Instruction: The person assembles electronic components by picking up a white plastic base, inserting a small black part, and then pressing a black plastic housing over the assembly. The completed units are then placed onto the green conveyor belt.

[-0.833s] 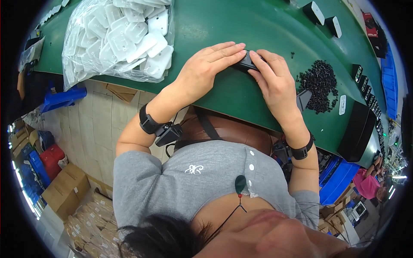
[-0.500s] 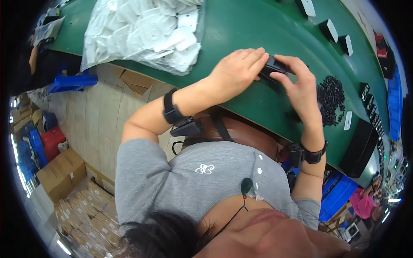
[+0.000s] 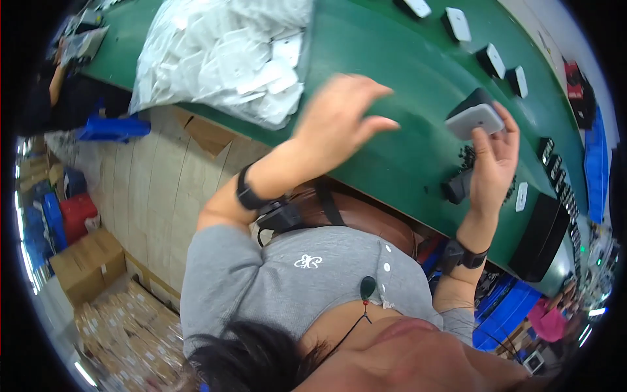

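Observation:
My right hand holds up a black casing with a white rounded cover, thumb on the white face and fingers behind it. My left hand is off to the left over the green table, a little blurred, with thumb and fingers apart and nothing between them. Below the right hand, by its wrist, a dark block-shaped piece rests on the table. Small black parts lie in a pile there, mostly hidden behind the hand.
A clear bag of white plates lies on the green table at the left. Several white-faced black casings stand along the far side. At the right are a long black box, a small white piece and a row of black parts.
My hands have moved apart. The casing has gone right in my right hand and now shows its white face. My left hand has let go and moved left.

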`<action>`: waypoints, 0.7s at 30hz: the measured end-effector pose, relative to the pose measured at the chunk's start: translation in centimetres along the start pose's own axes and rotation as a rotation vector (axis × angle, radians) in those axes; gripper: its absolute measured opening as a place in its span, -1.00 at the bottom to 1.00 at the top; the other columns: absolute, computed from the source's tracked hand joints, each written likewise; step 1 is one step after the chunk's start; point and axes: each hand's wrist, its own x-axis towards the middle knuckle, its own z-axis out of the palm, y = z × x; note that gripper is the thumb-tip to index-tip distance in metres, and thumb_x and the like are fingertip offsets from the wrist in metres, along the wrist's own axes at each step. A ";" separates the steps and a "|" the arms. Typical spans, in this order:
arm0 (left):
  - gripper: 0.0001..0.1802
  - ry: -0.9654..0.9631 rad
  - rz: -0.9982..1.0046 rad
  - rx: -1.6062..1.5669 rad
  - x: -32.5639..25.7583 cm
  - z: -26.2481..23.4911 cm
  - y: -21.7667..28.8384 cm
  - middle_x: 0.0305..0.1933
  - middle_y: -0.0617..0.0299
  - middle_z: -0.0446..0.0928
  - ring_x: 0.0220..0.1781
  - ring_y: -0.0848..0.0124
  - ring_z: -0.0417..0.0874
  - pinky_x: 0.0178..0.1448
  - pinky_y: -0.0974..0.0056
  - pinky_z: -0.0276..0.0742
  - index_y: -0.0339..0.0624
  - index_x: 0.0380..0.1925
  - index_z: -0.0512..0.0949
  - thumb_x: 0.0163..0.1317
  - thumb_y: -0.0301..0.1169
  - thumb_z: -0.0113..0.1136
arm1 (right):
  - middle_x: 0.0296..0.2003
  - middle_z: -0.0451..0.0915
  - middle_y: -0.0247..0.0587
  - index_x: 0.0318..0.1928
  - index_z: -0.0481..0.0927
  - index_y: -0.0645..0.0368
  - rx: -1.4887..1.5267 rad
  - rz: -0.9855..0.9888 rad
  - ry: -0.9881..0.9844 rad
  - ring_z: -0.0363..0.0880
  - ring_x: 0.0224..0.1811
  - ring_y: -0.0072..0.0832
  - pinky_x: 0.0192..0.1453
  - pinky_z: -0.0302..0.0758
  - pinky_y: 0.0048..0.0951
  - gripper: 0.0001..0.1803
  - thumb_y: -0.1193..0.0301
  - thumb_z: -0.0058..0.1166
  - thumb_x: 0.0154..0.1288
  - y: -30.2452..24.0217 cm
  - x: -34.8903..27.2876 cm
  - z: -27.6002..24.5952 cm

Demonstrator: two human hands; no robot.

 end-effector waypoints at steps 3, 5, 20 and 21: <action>-0.58 -0.014 -0.111 0.464 -0.6 -4.1 -1.3 0.01 0.06 0.52 0.09 0.07 0.48 0.14 0.08 0.39 -0.22 -0.09 0.54 0.01 -0.39 0.39 | 0.11 0.48 -0.15 0.29 0.33 0.32 -0.053 -0.107 0.061 0.44 0.16 -0.46 0.31 0.29 -0.42 -0.53 0.58 -0.02 0.40 -0.1 2.9 -5.2; -0.60 -0.066 -0.168 0.646 -1.7 -6.0 -2.5 0.08 0.09 0.51 0.16 0.08 0.45 0.20 0.07 0.34 -0.21 -0.09 0.55 0.02 -0.42 0.37 | 0.11 0.49 -0.15 0.25 0.37 0.37 -0.185 -0.160 0.126 0.43 0.17 -0.48 0.31 0.27 -0.45 -0.56 0.55 0.01 0.39 0.3 5.5 -8.7; -0.75 -0.017 -0.123 0.759 -1.9 -7.1 -5.8 -0.05 0.13 0.61 0.01 0.14 0.58 0.11 0.13 0.43 -0.26 -0.04 0.56 0.28 -0.51 0.13 | -0.11 0.62 -0.32 0.12 0.58 0.13 -0.892 0.143 0.092 0.50 -0.08 -0.56 0.06 0.39 -0.50 -0.57 0.13 0.05 0.40 9.9 23.1 -30.9; -0.73 -0.021 -0.123 0.764 -1.7 -7.0 -5.9 -0.06 0.14 0.62 -0.01 0.14 0.57 0.08 0.13 0.45 -0.23 -0.01 0.56 0.28 -0.50 0.14 | -0.11 0.63 -0.29 0.10 0.59 0.15 -0.912 0.144 0.056 0.51 -0.07 -0.52 0.08 0.39 -0.48 -0.58 0.14 0.04 0.41 10.1 23.0 -30.6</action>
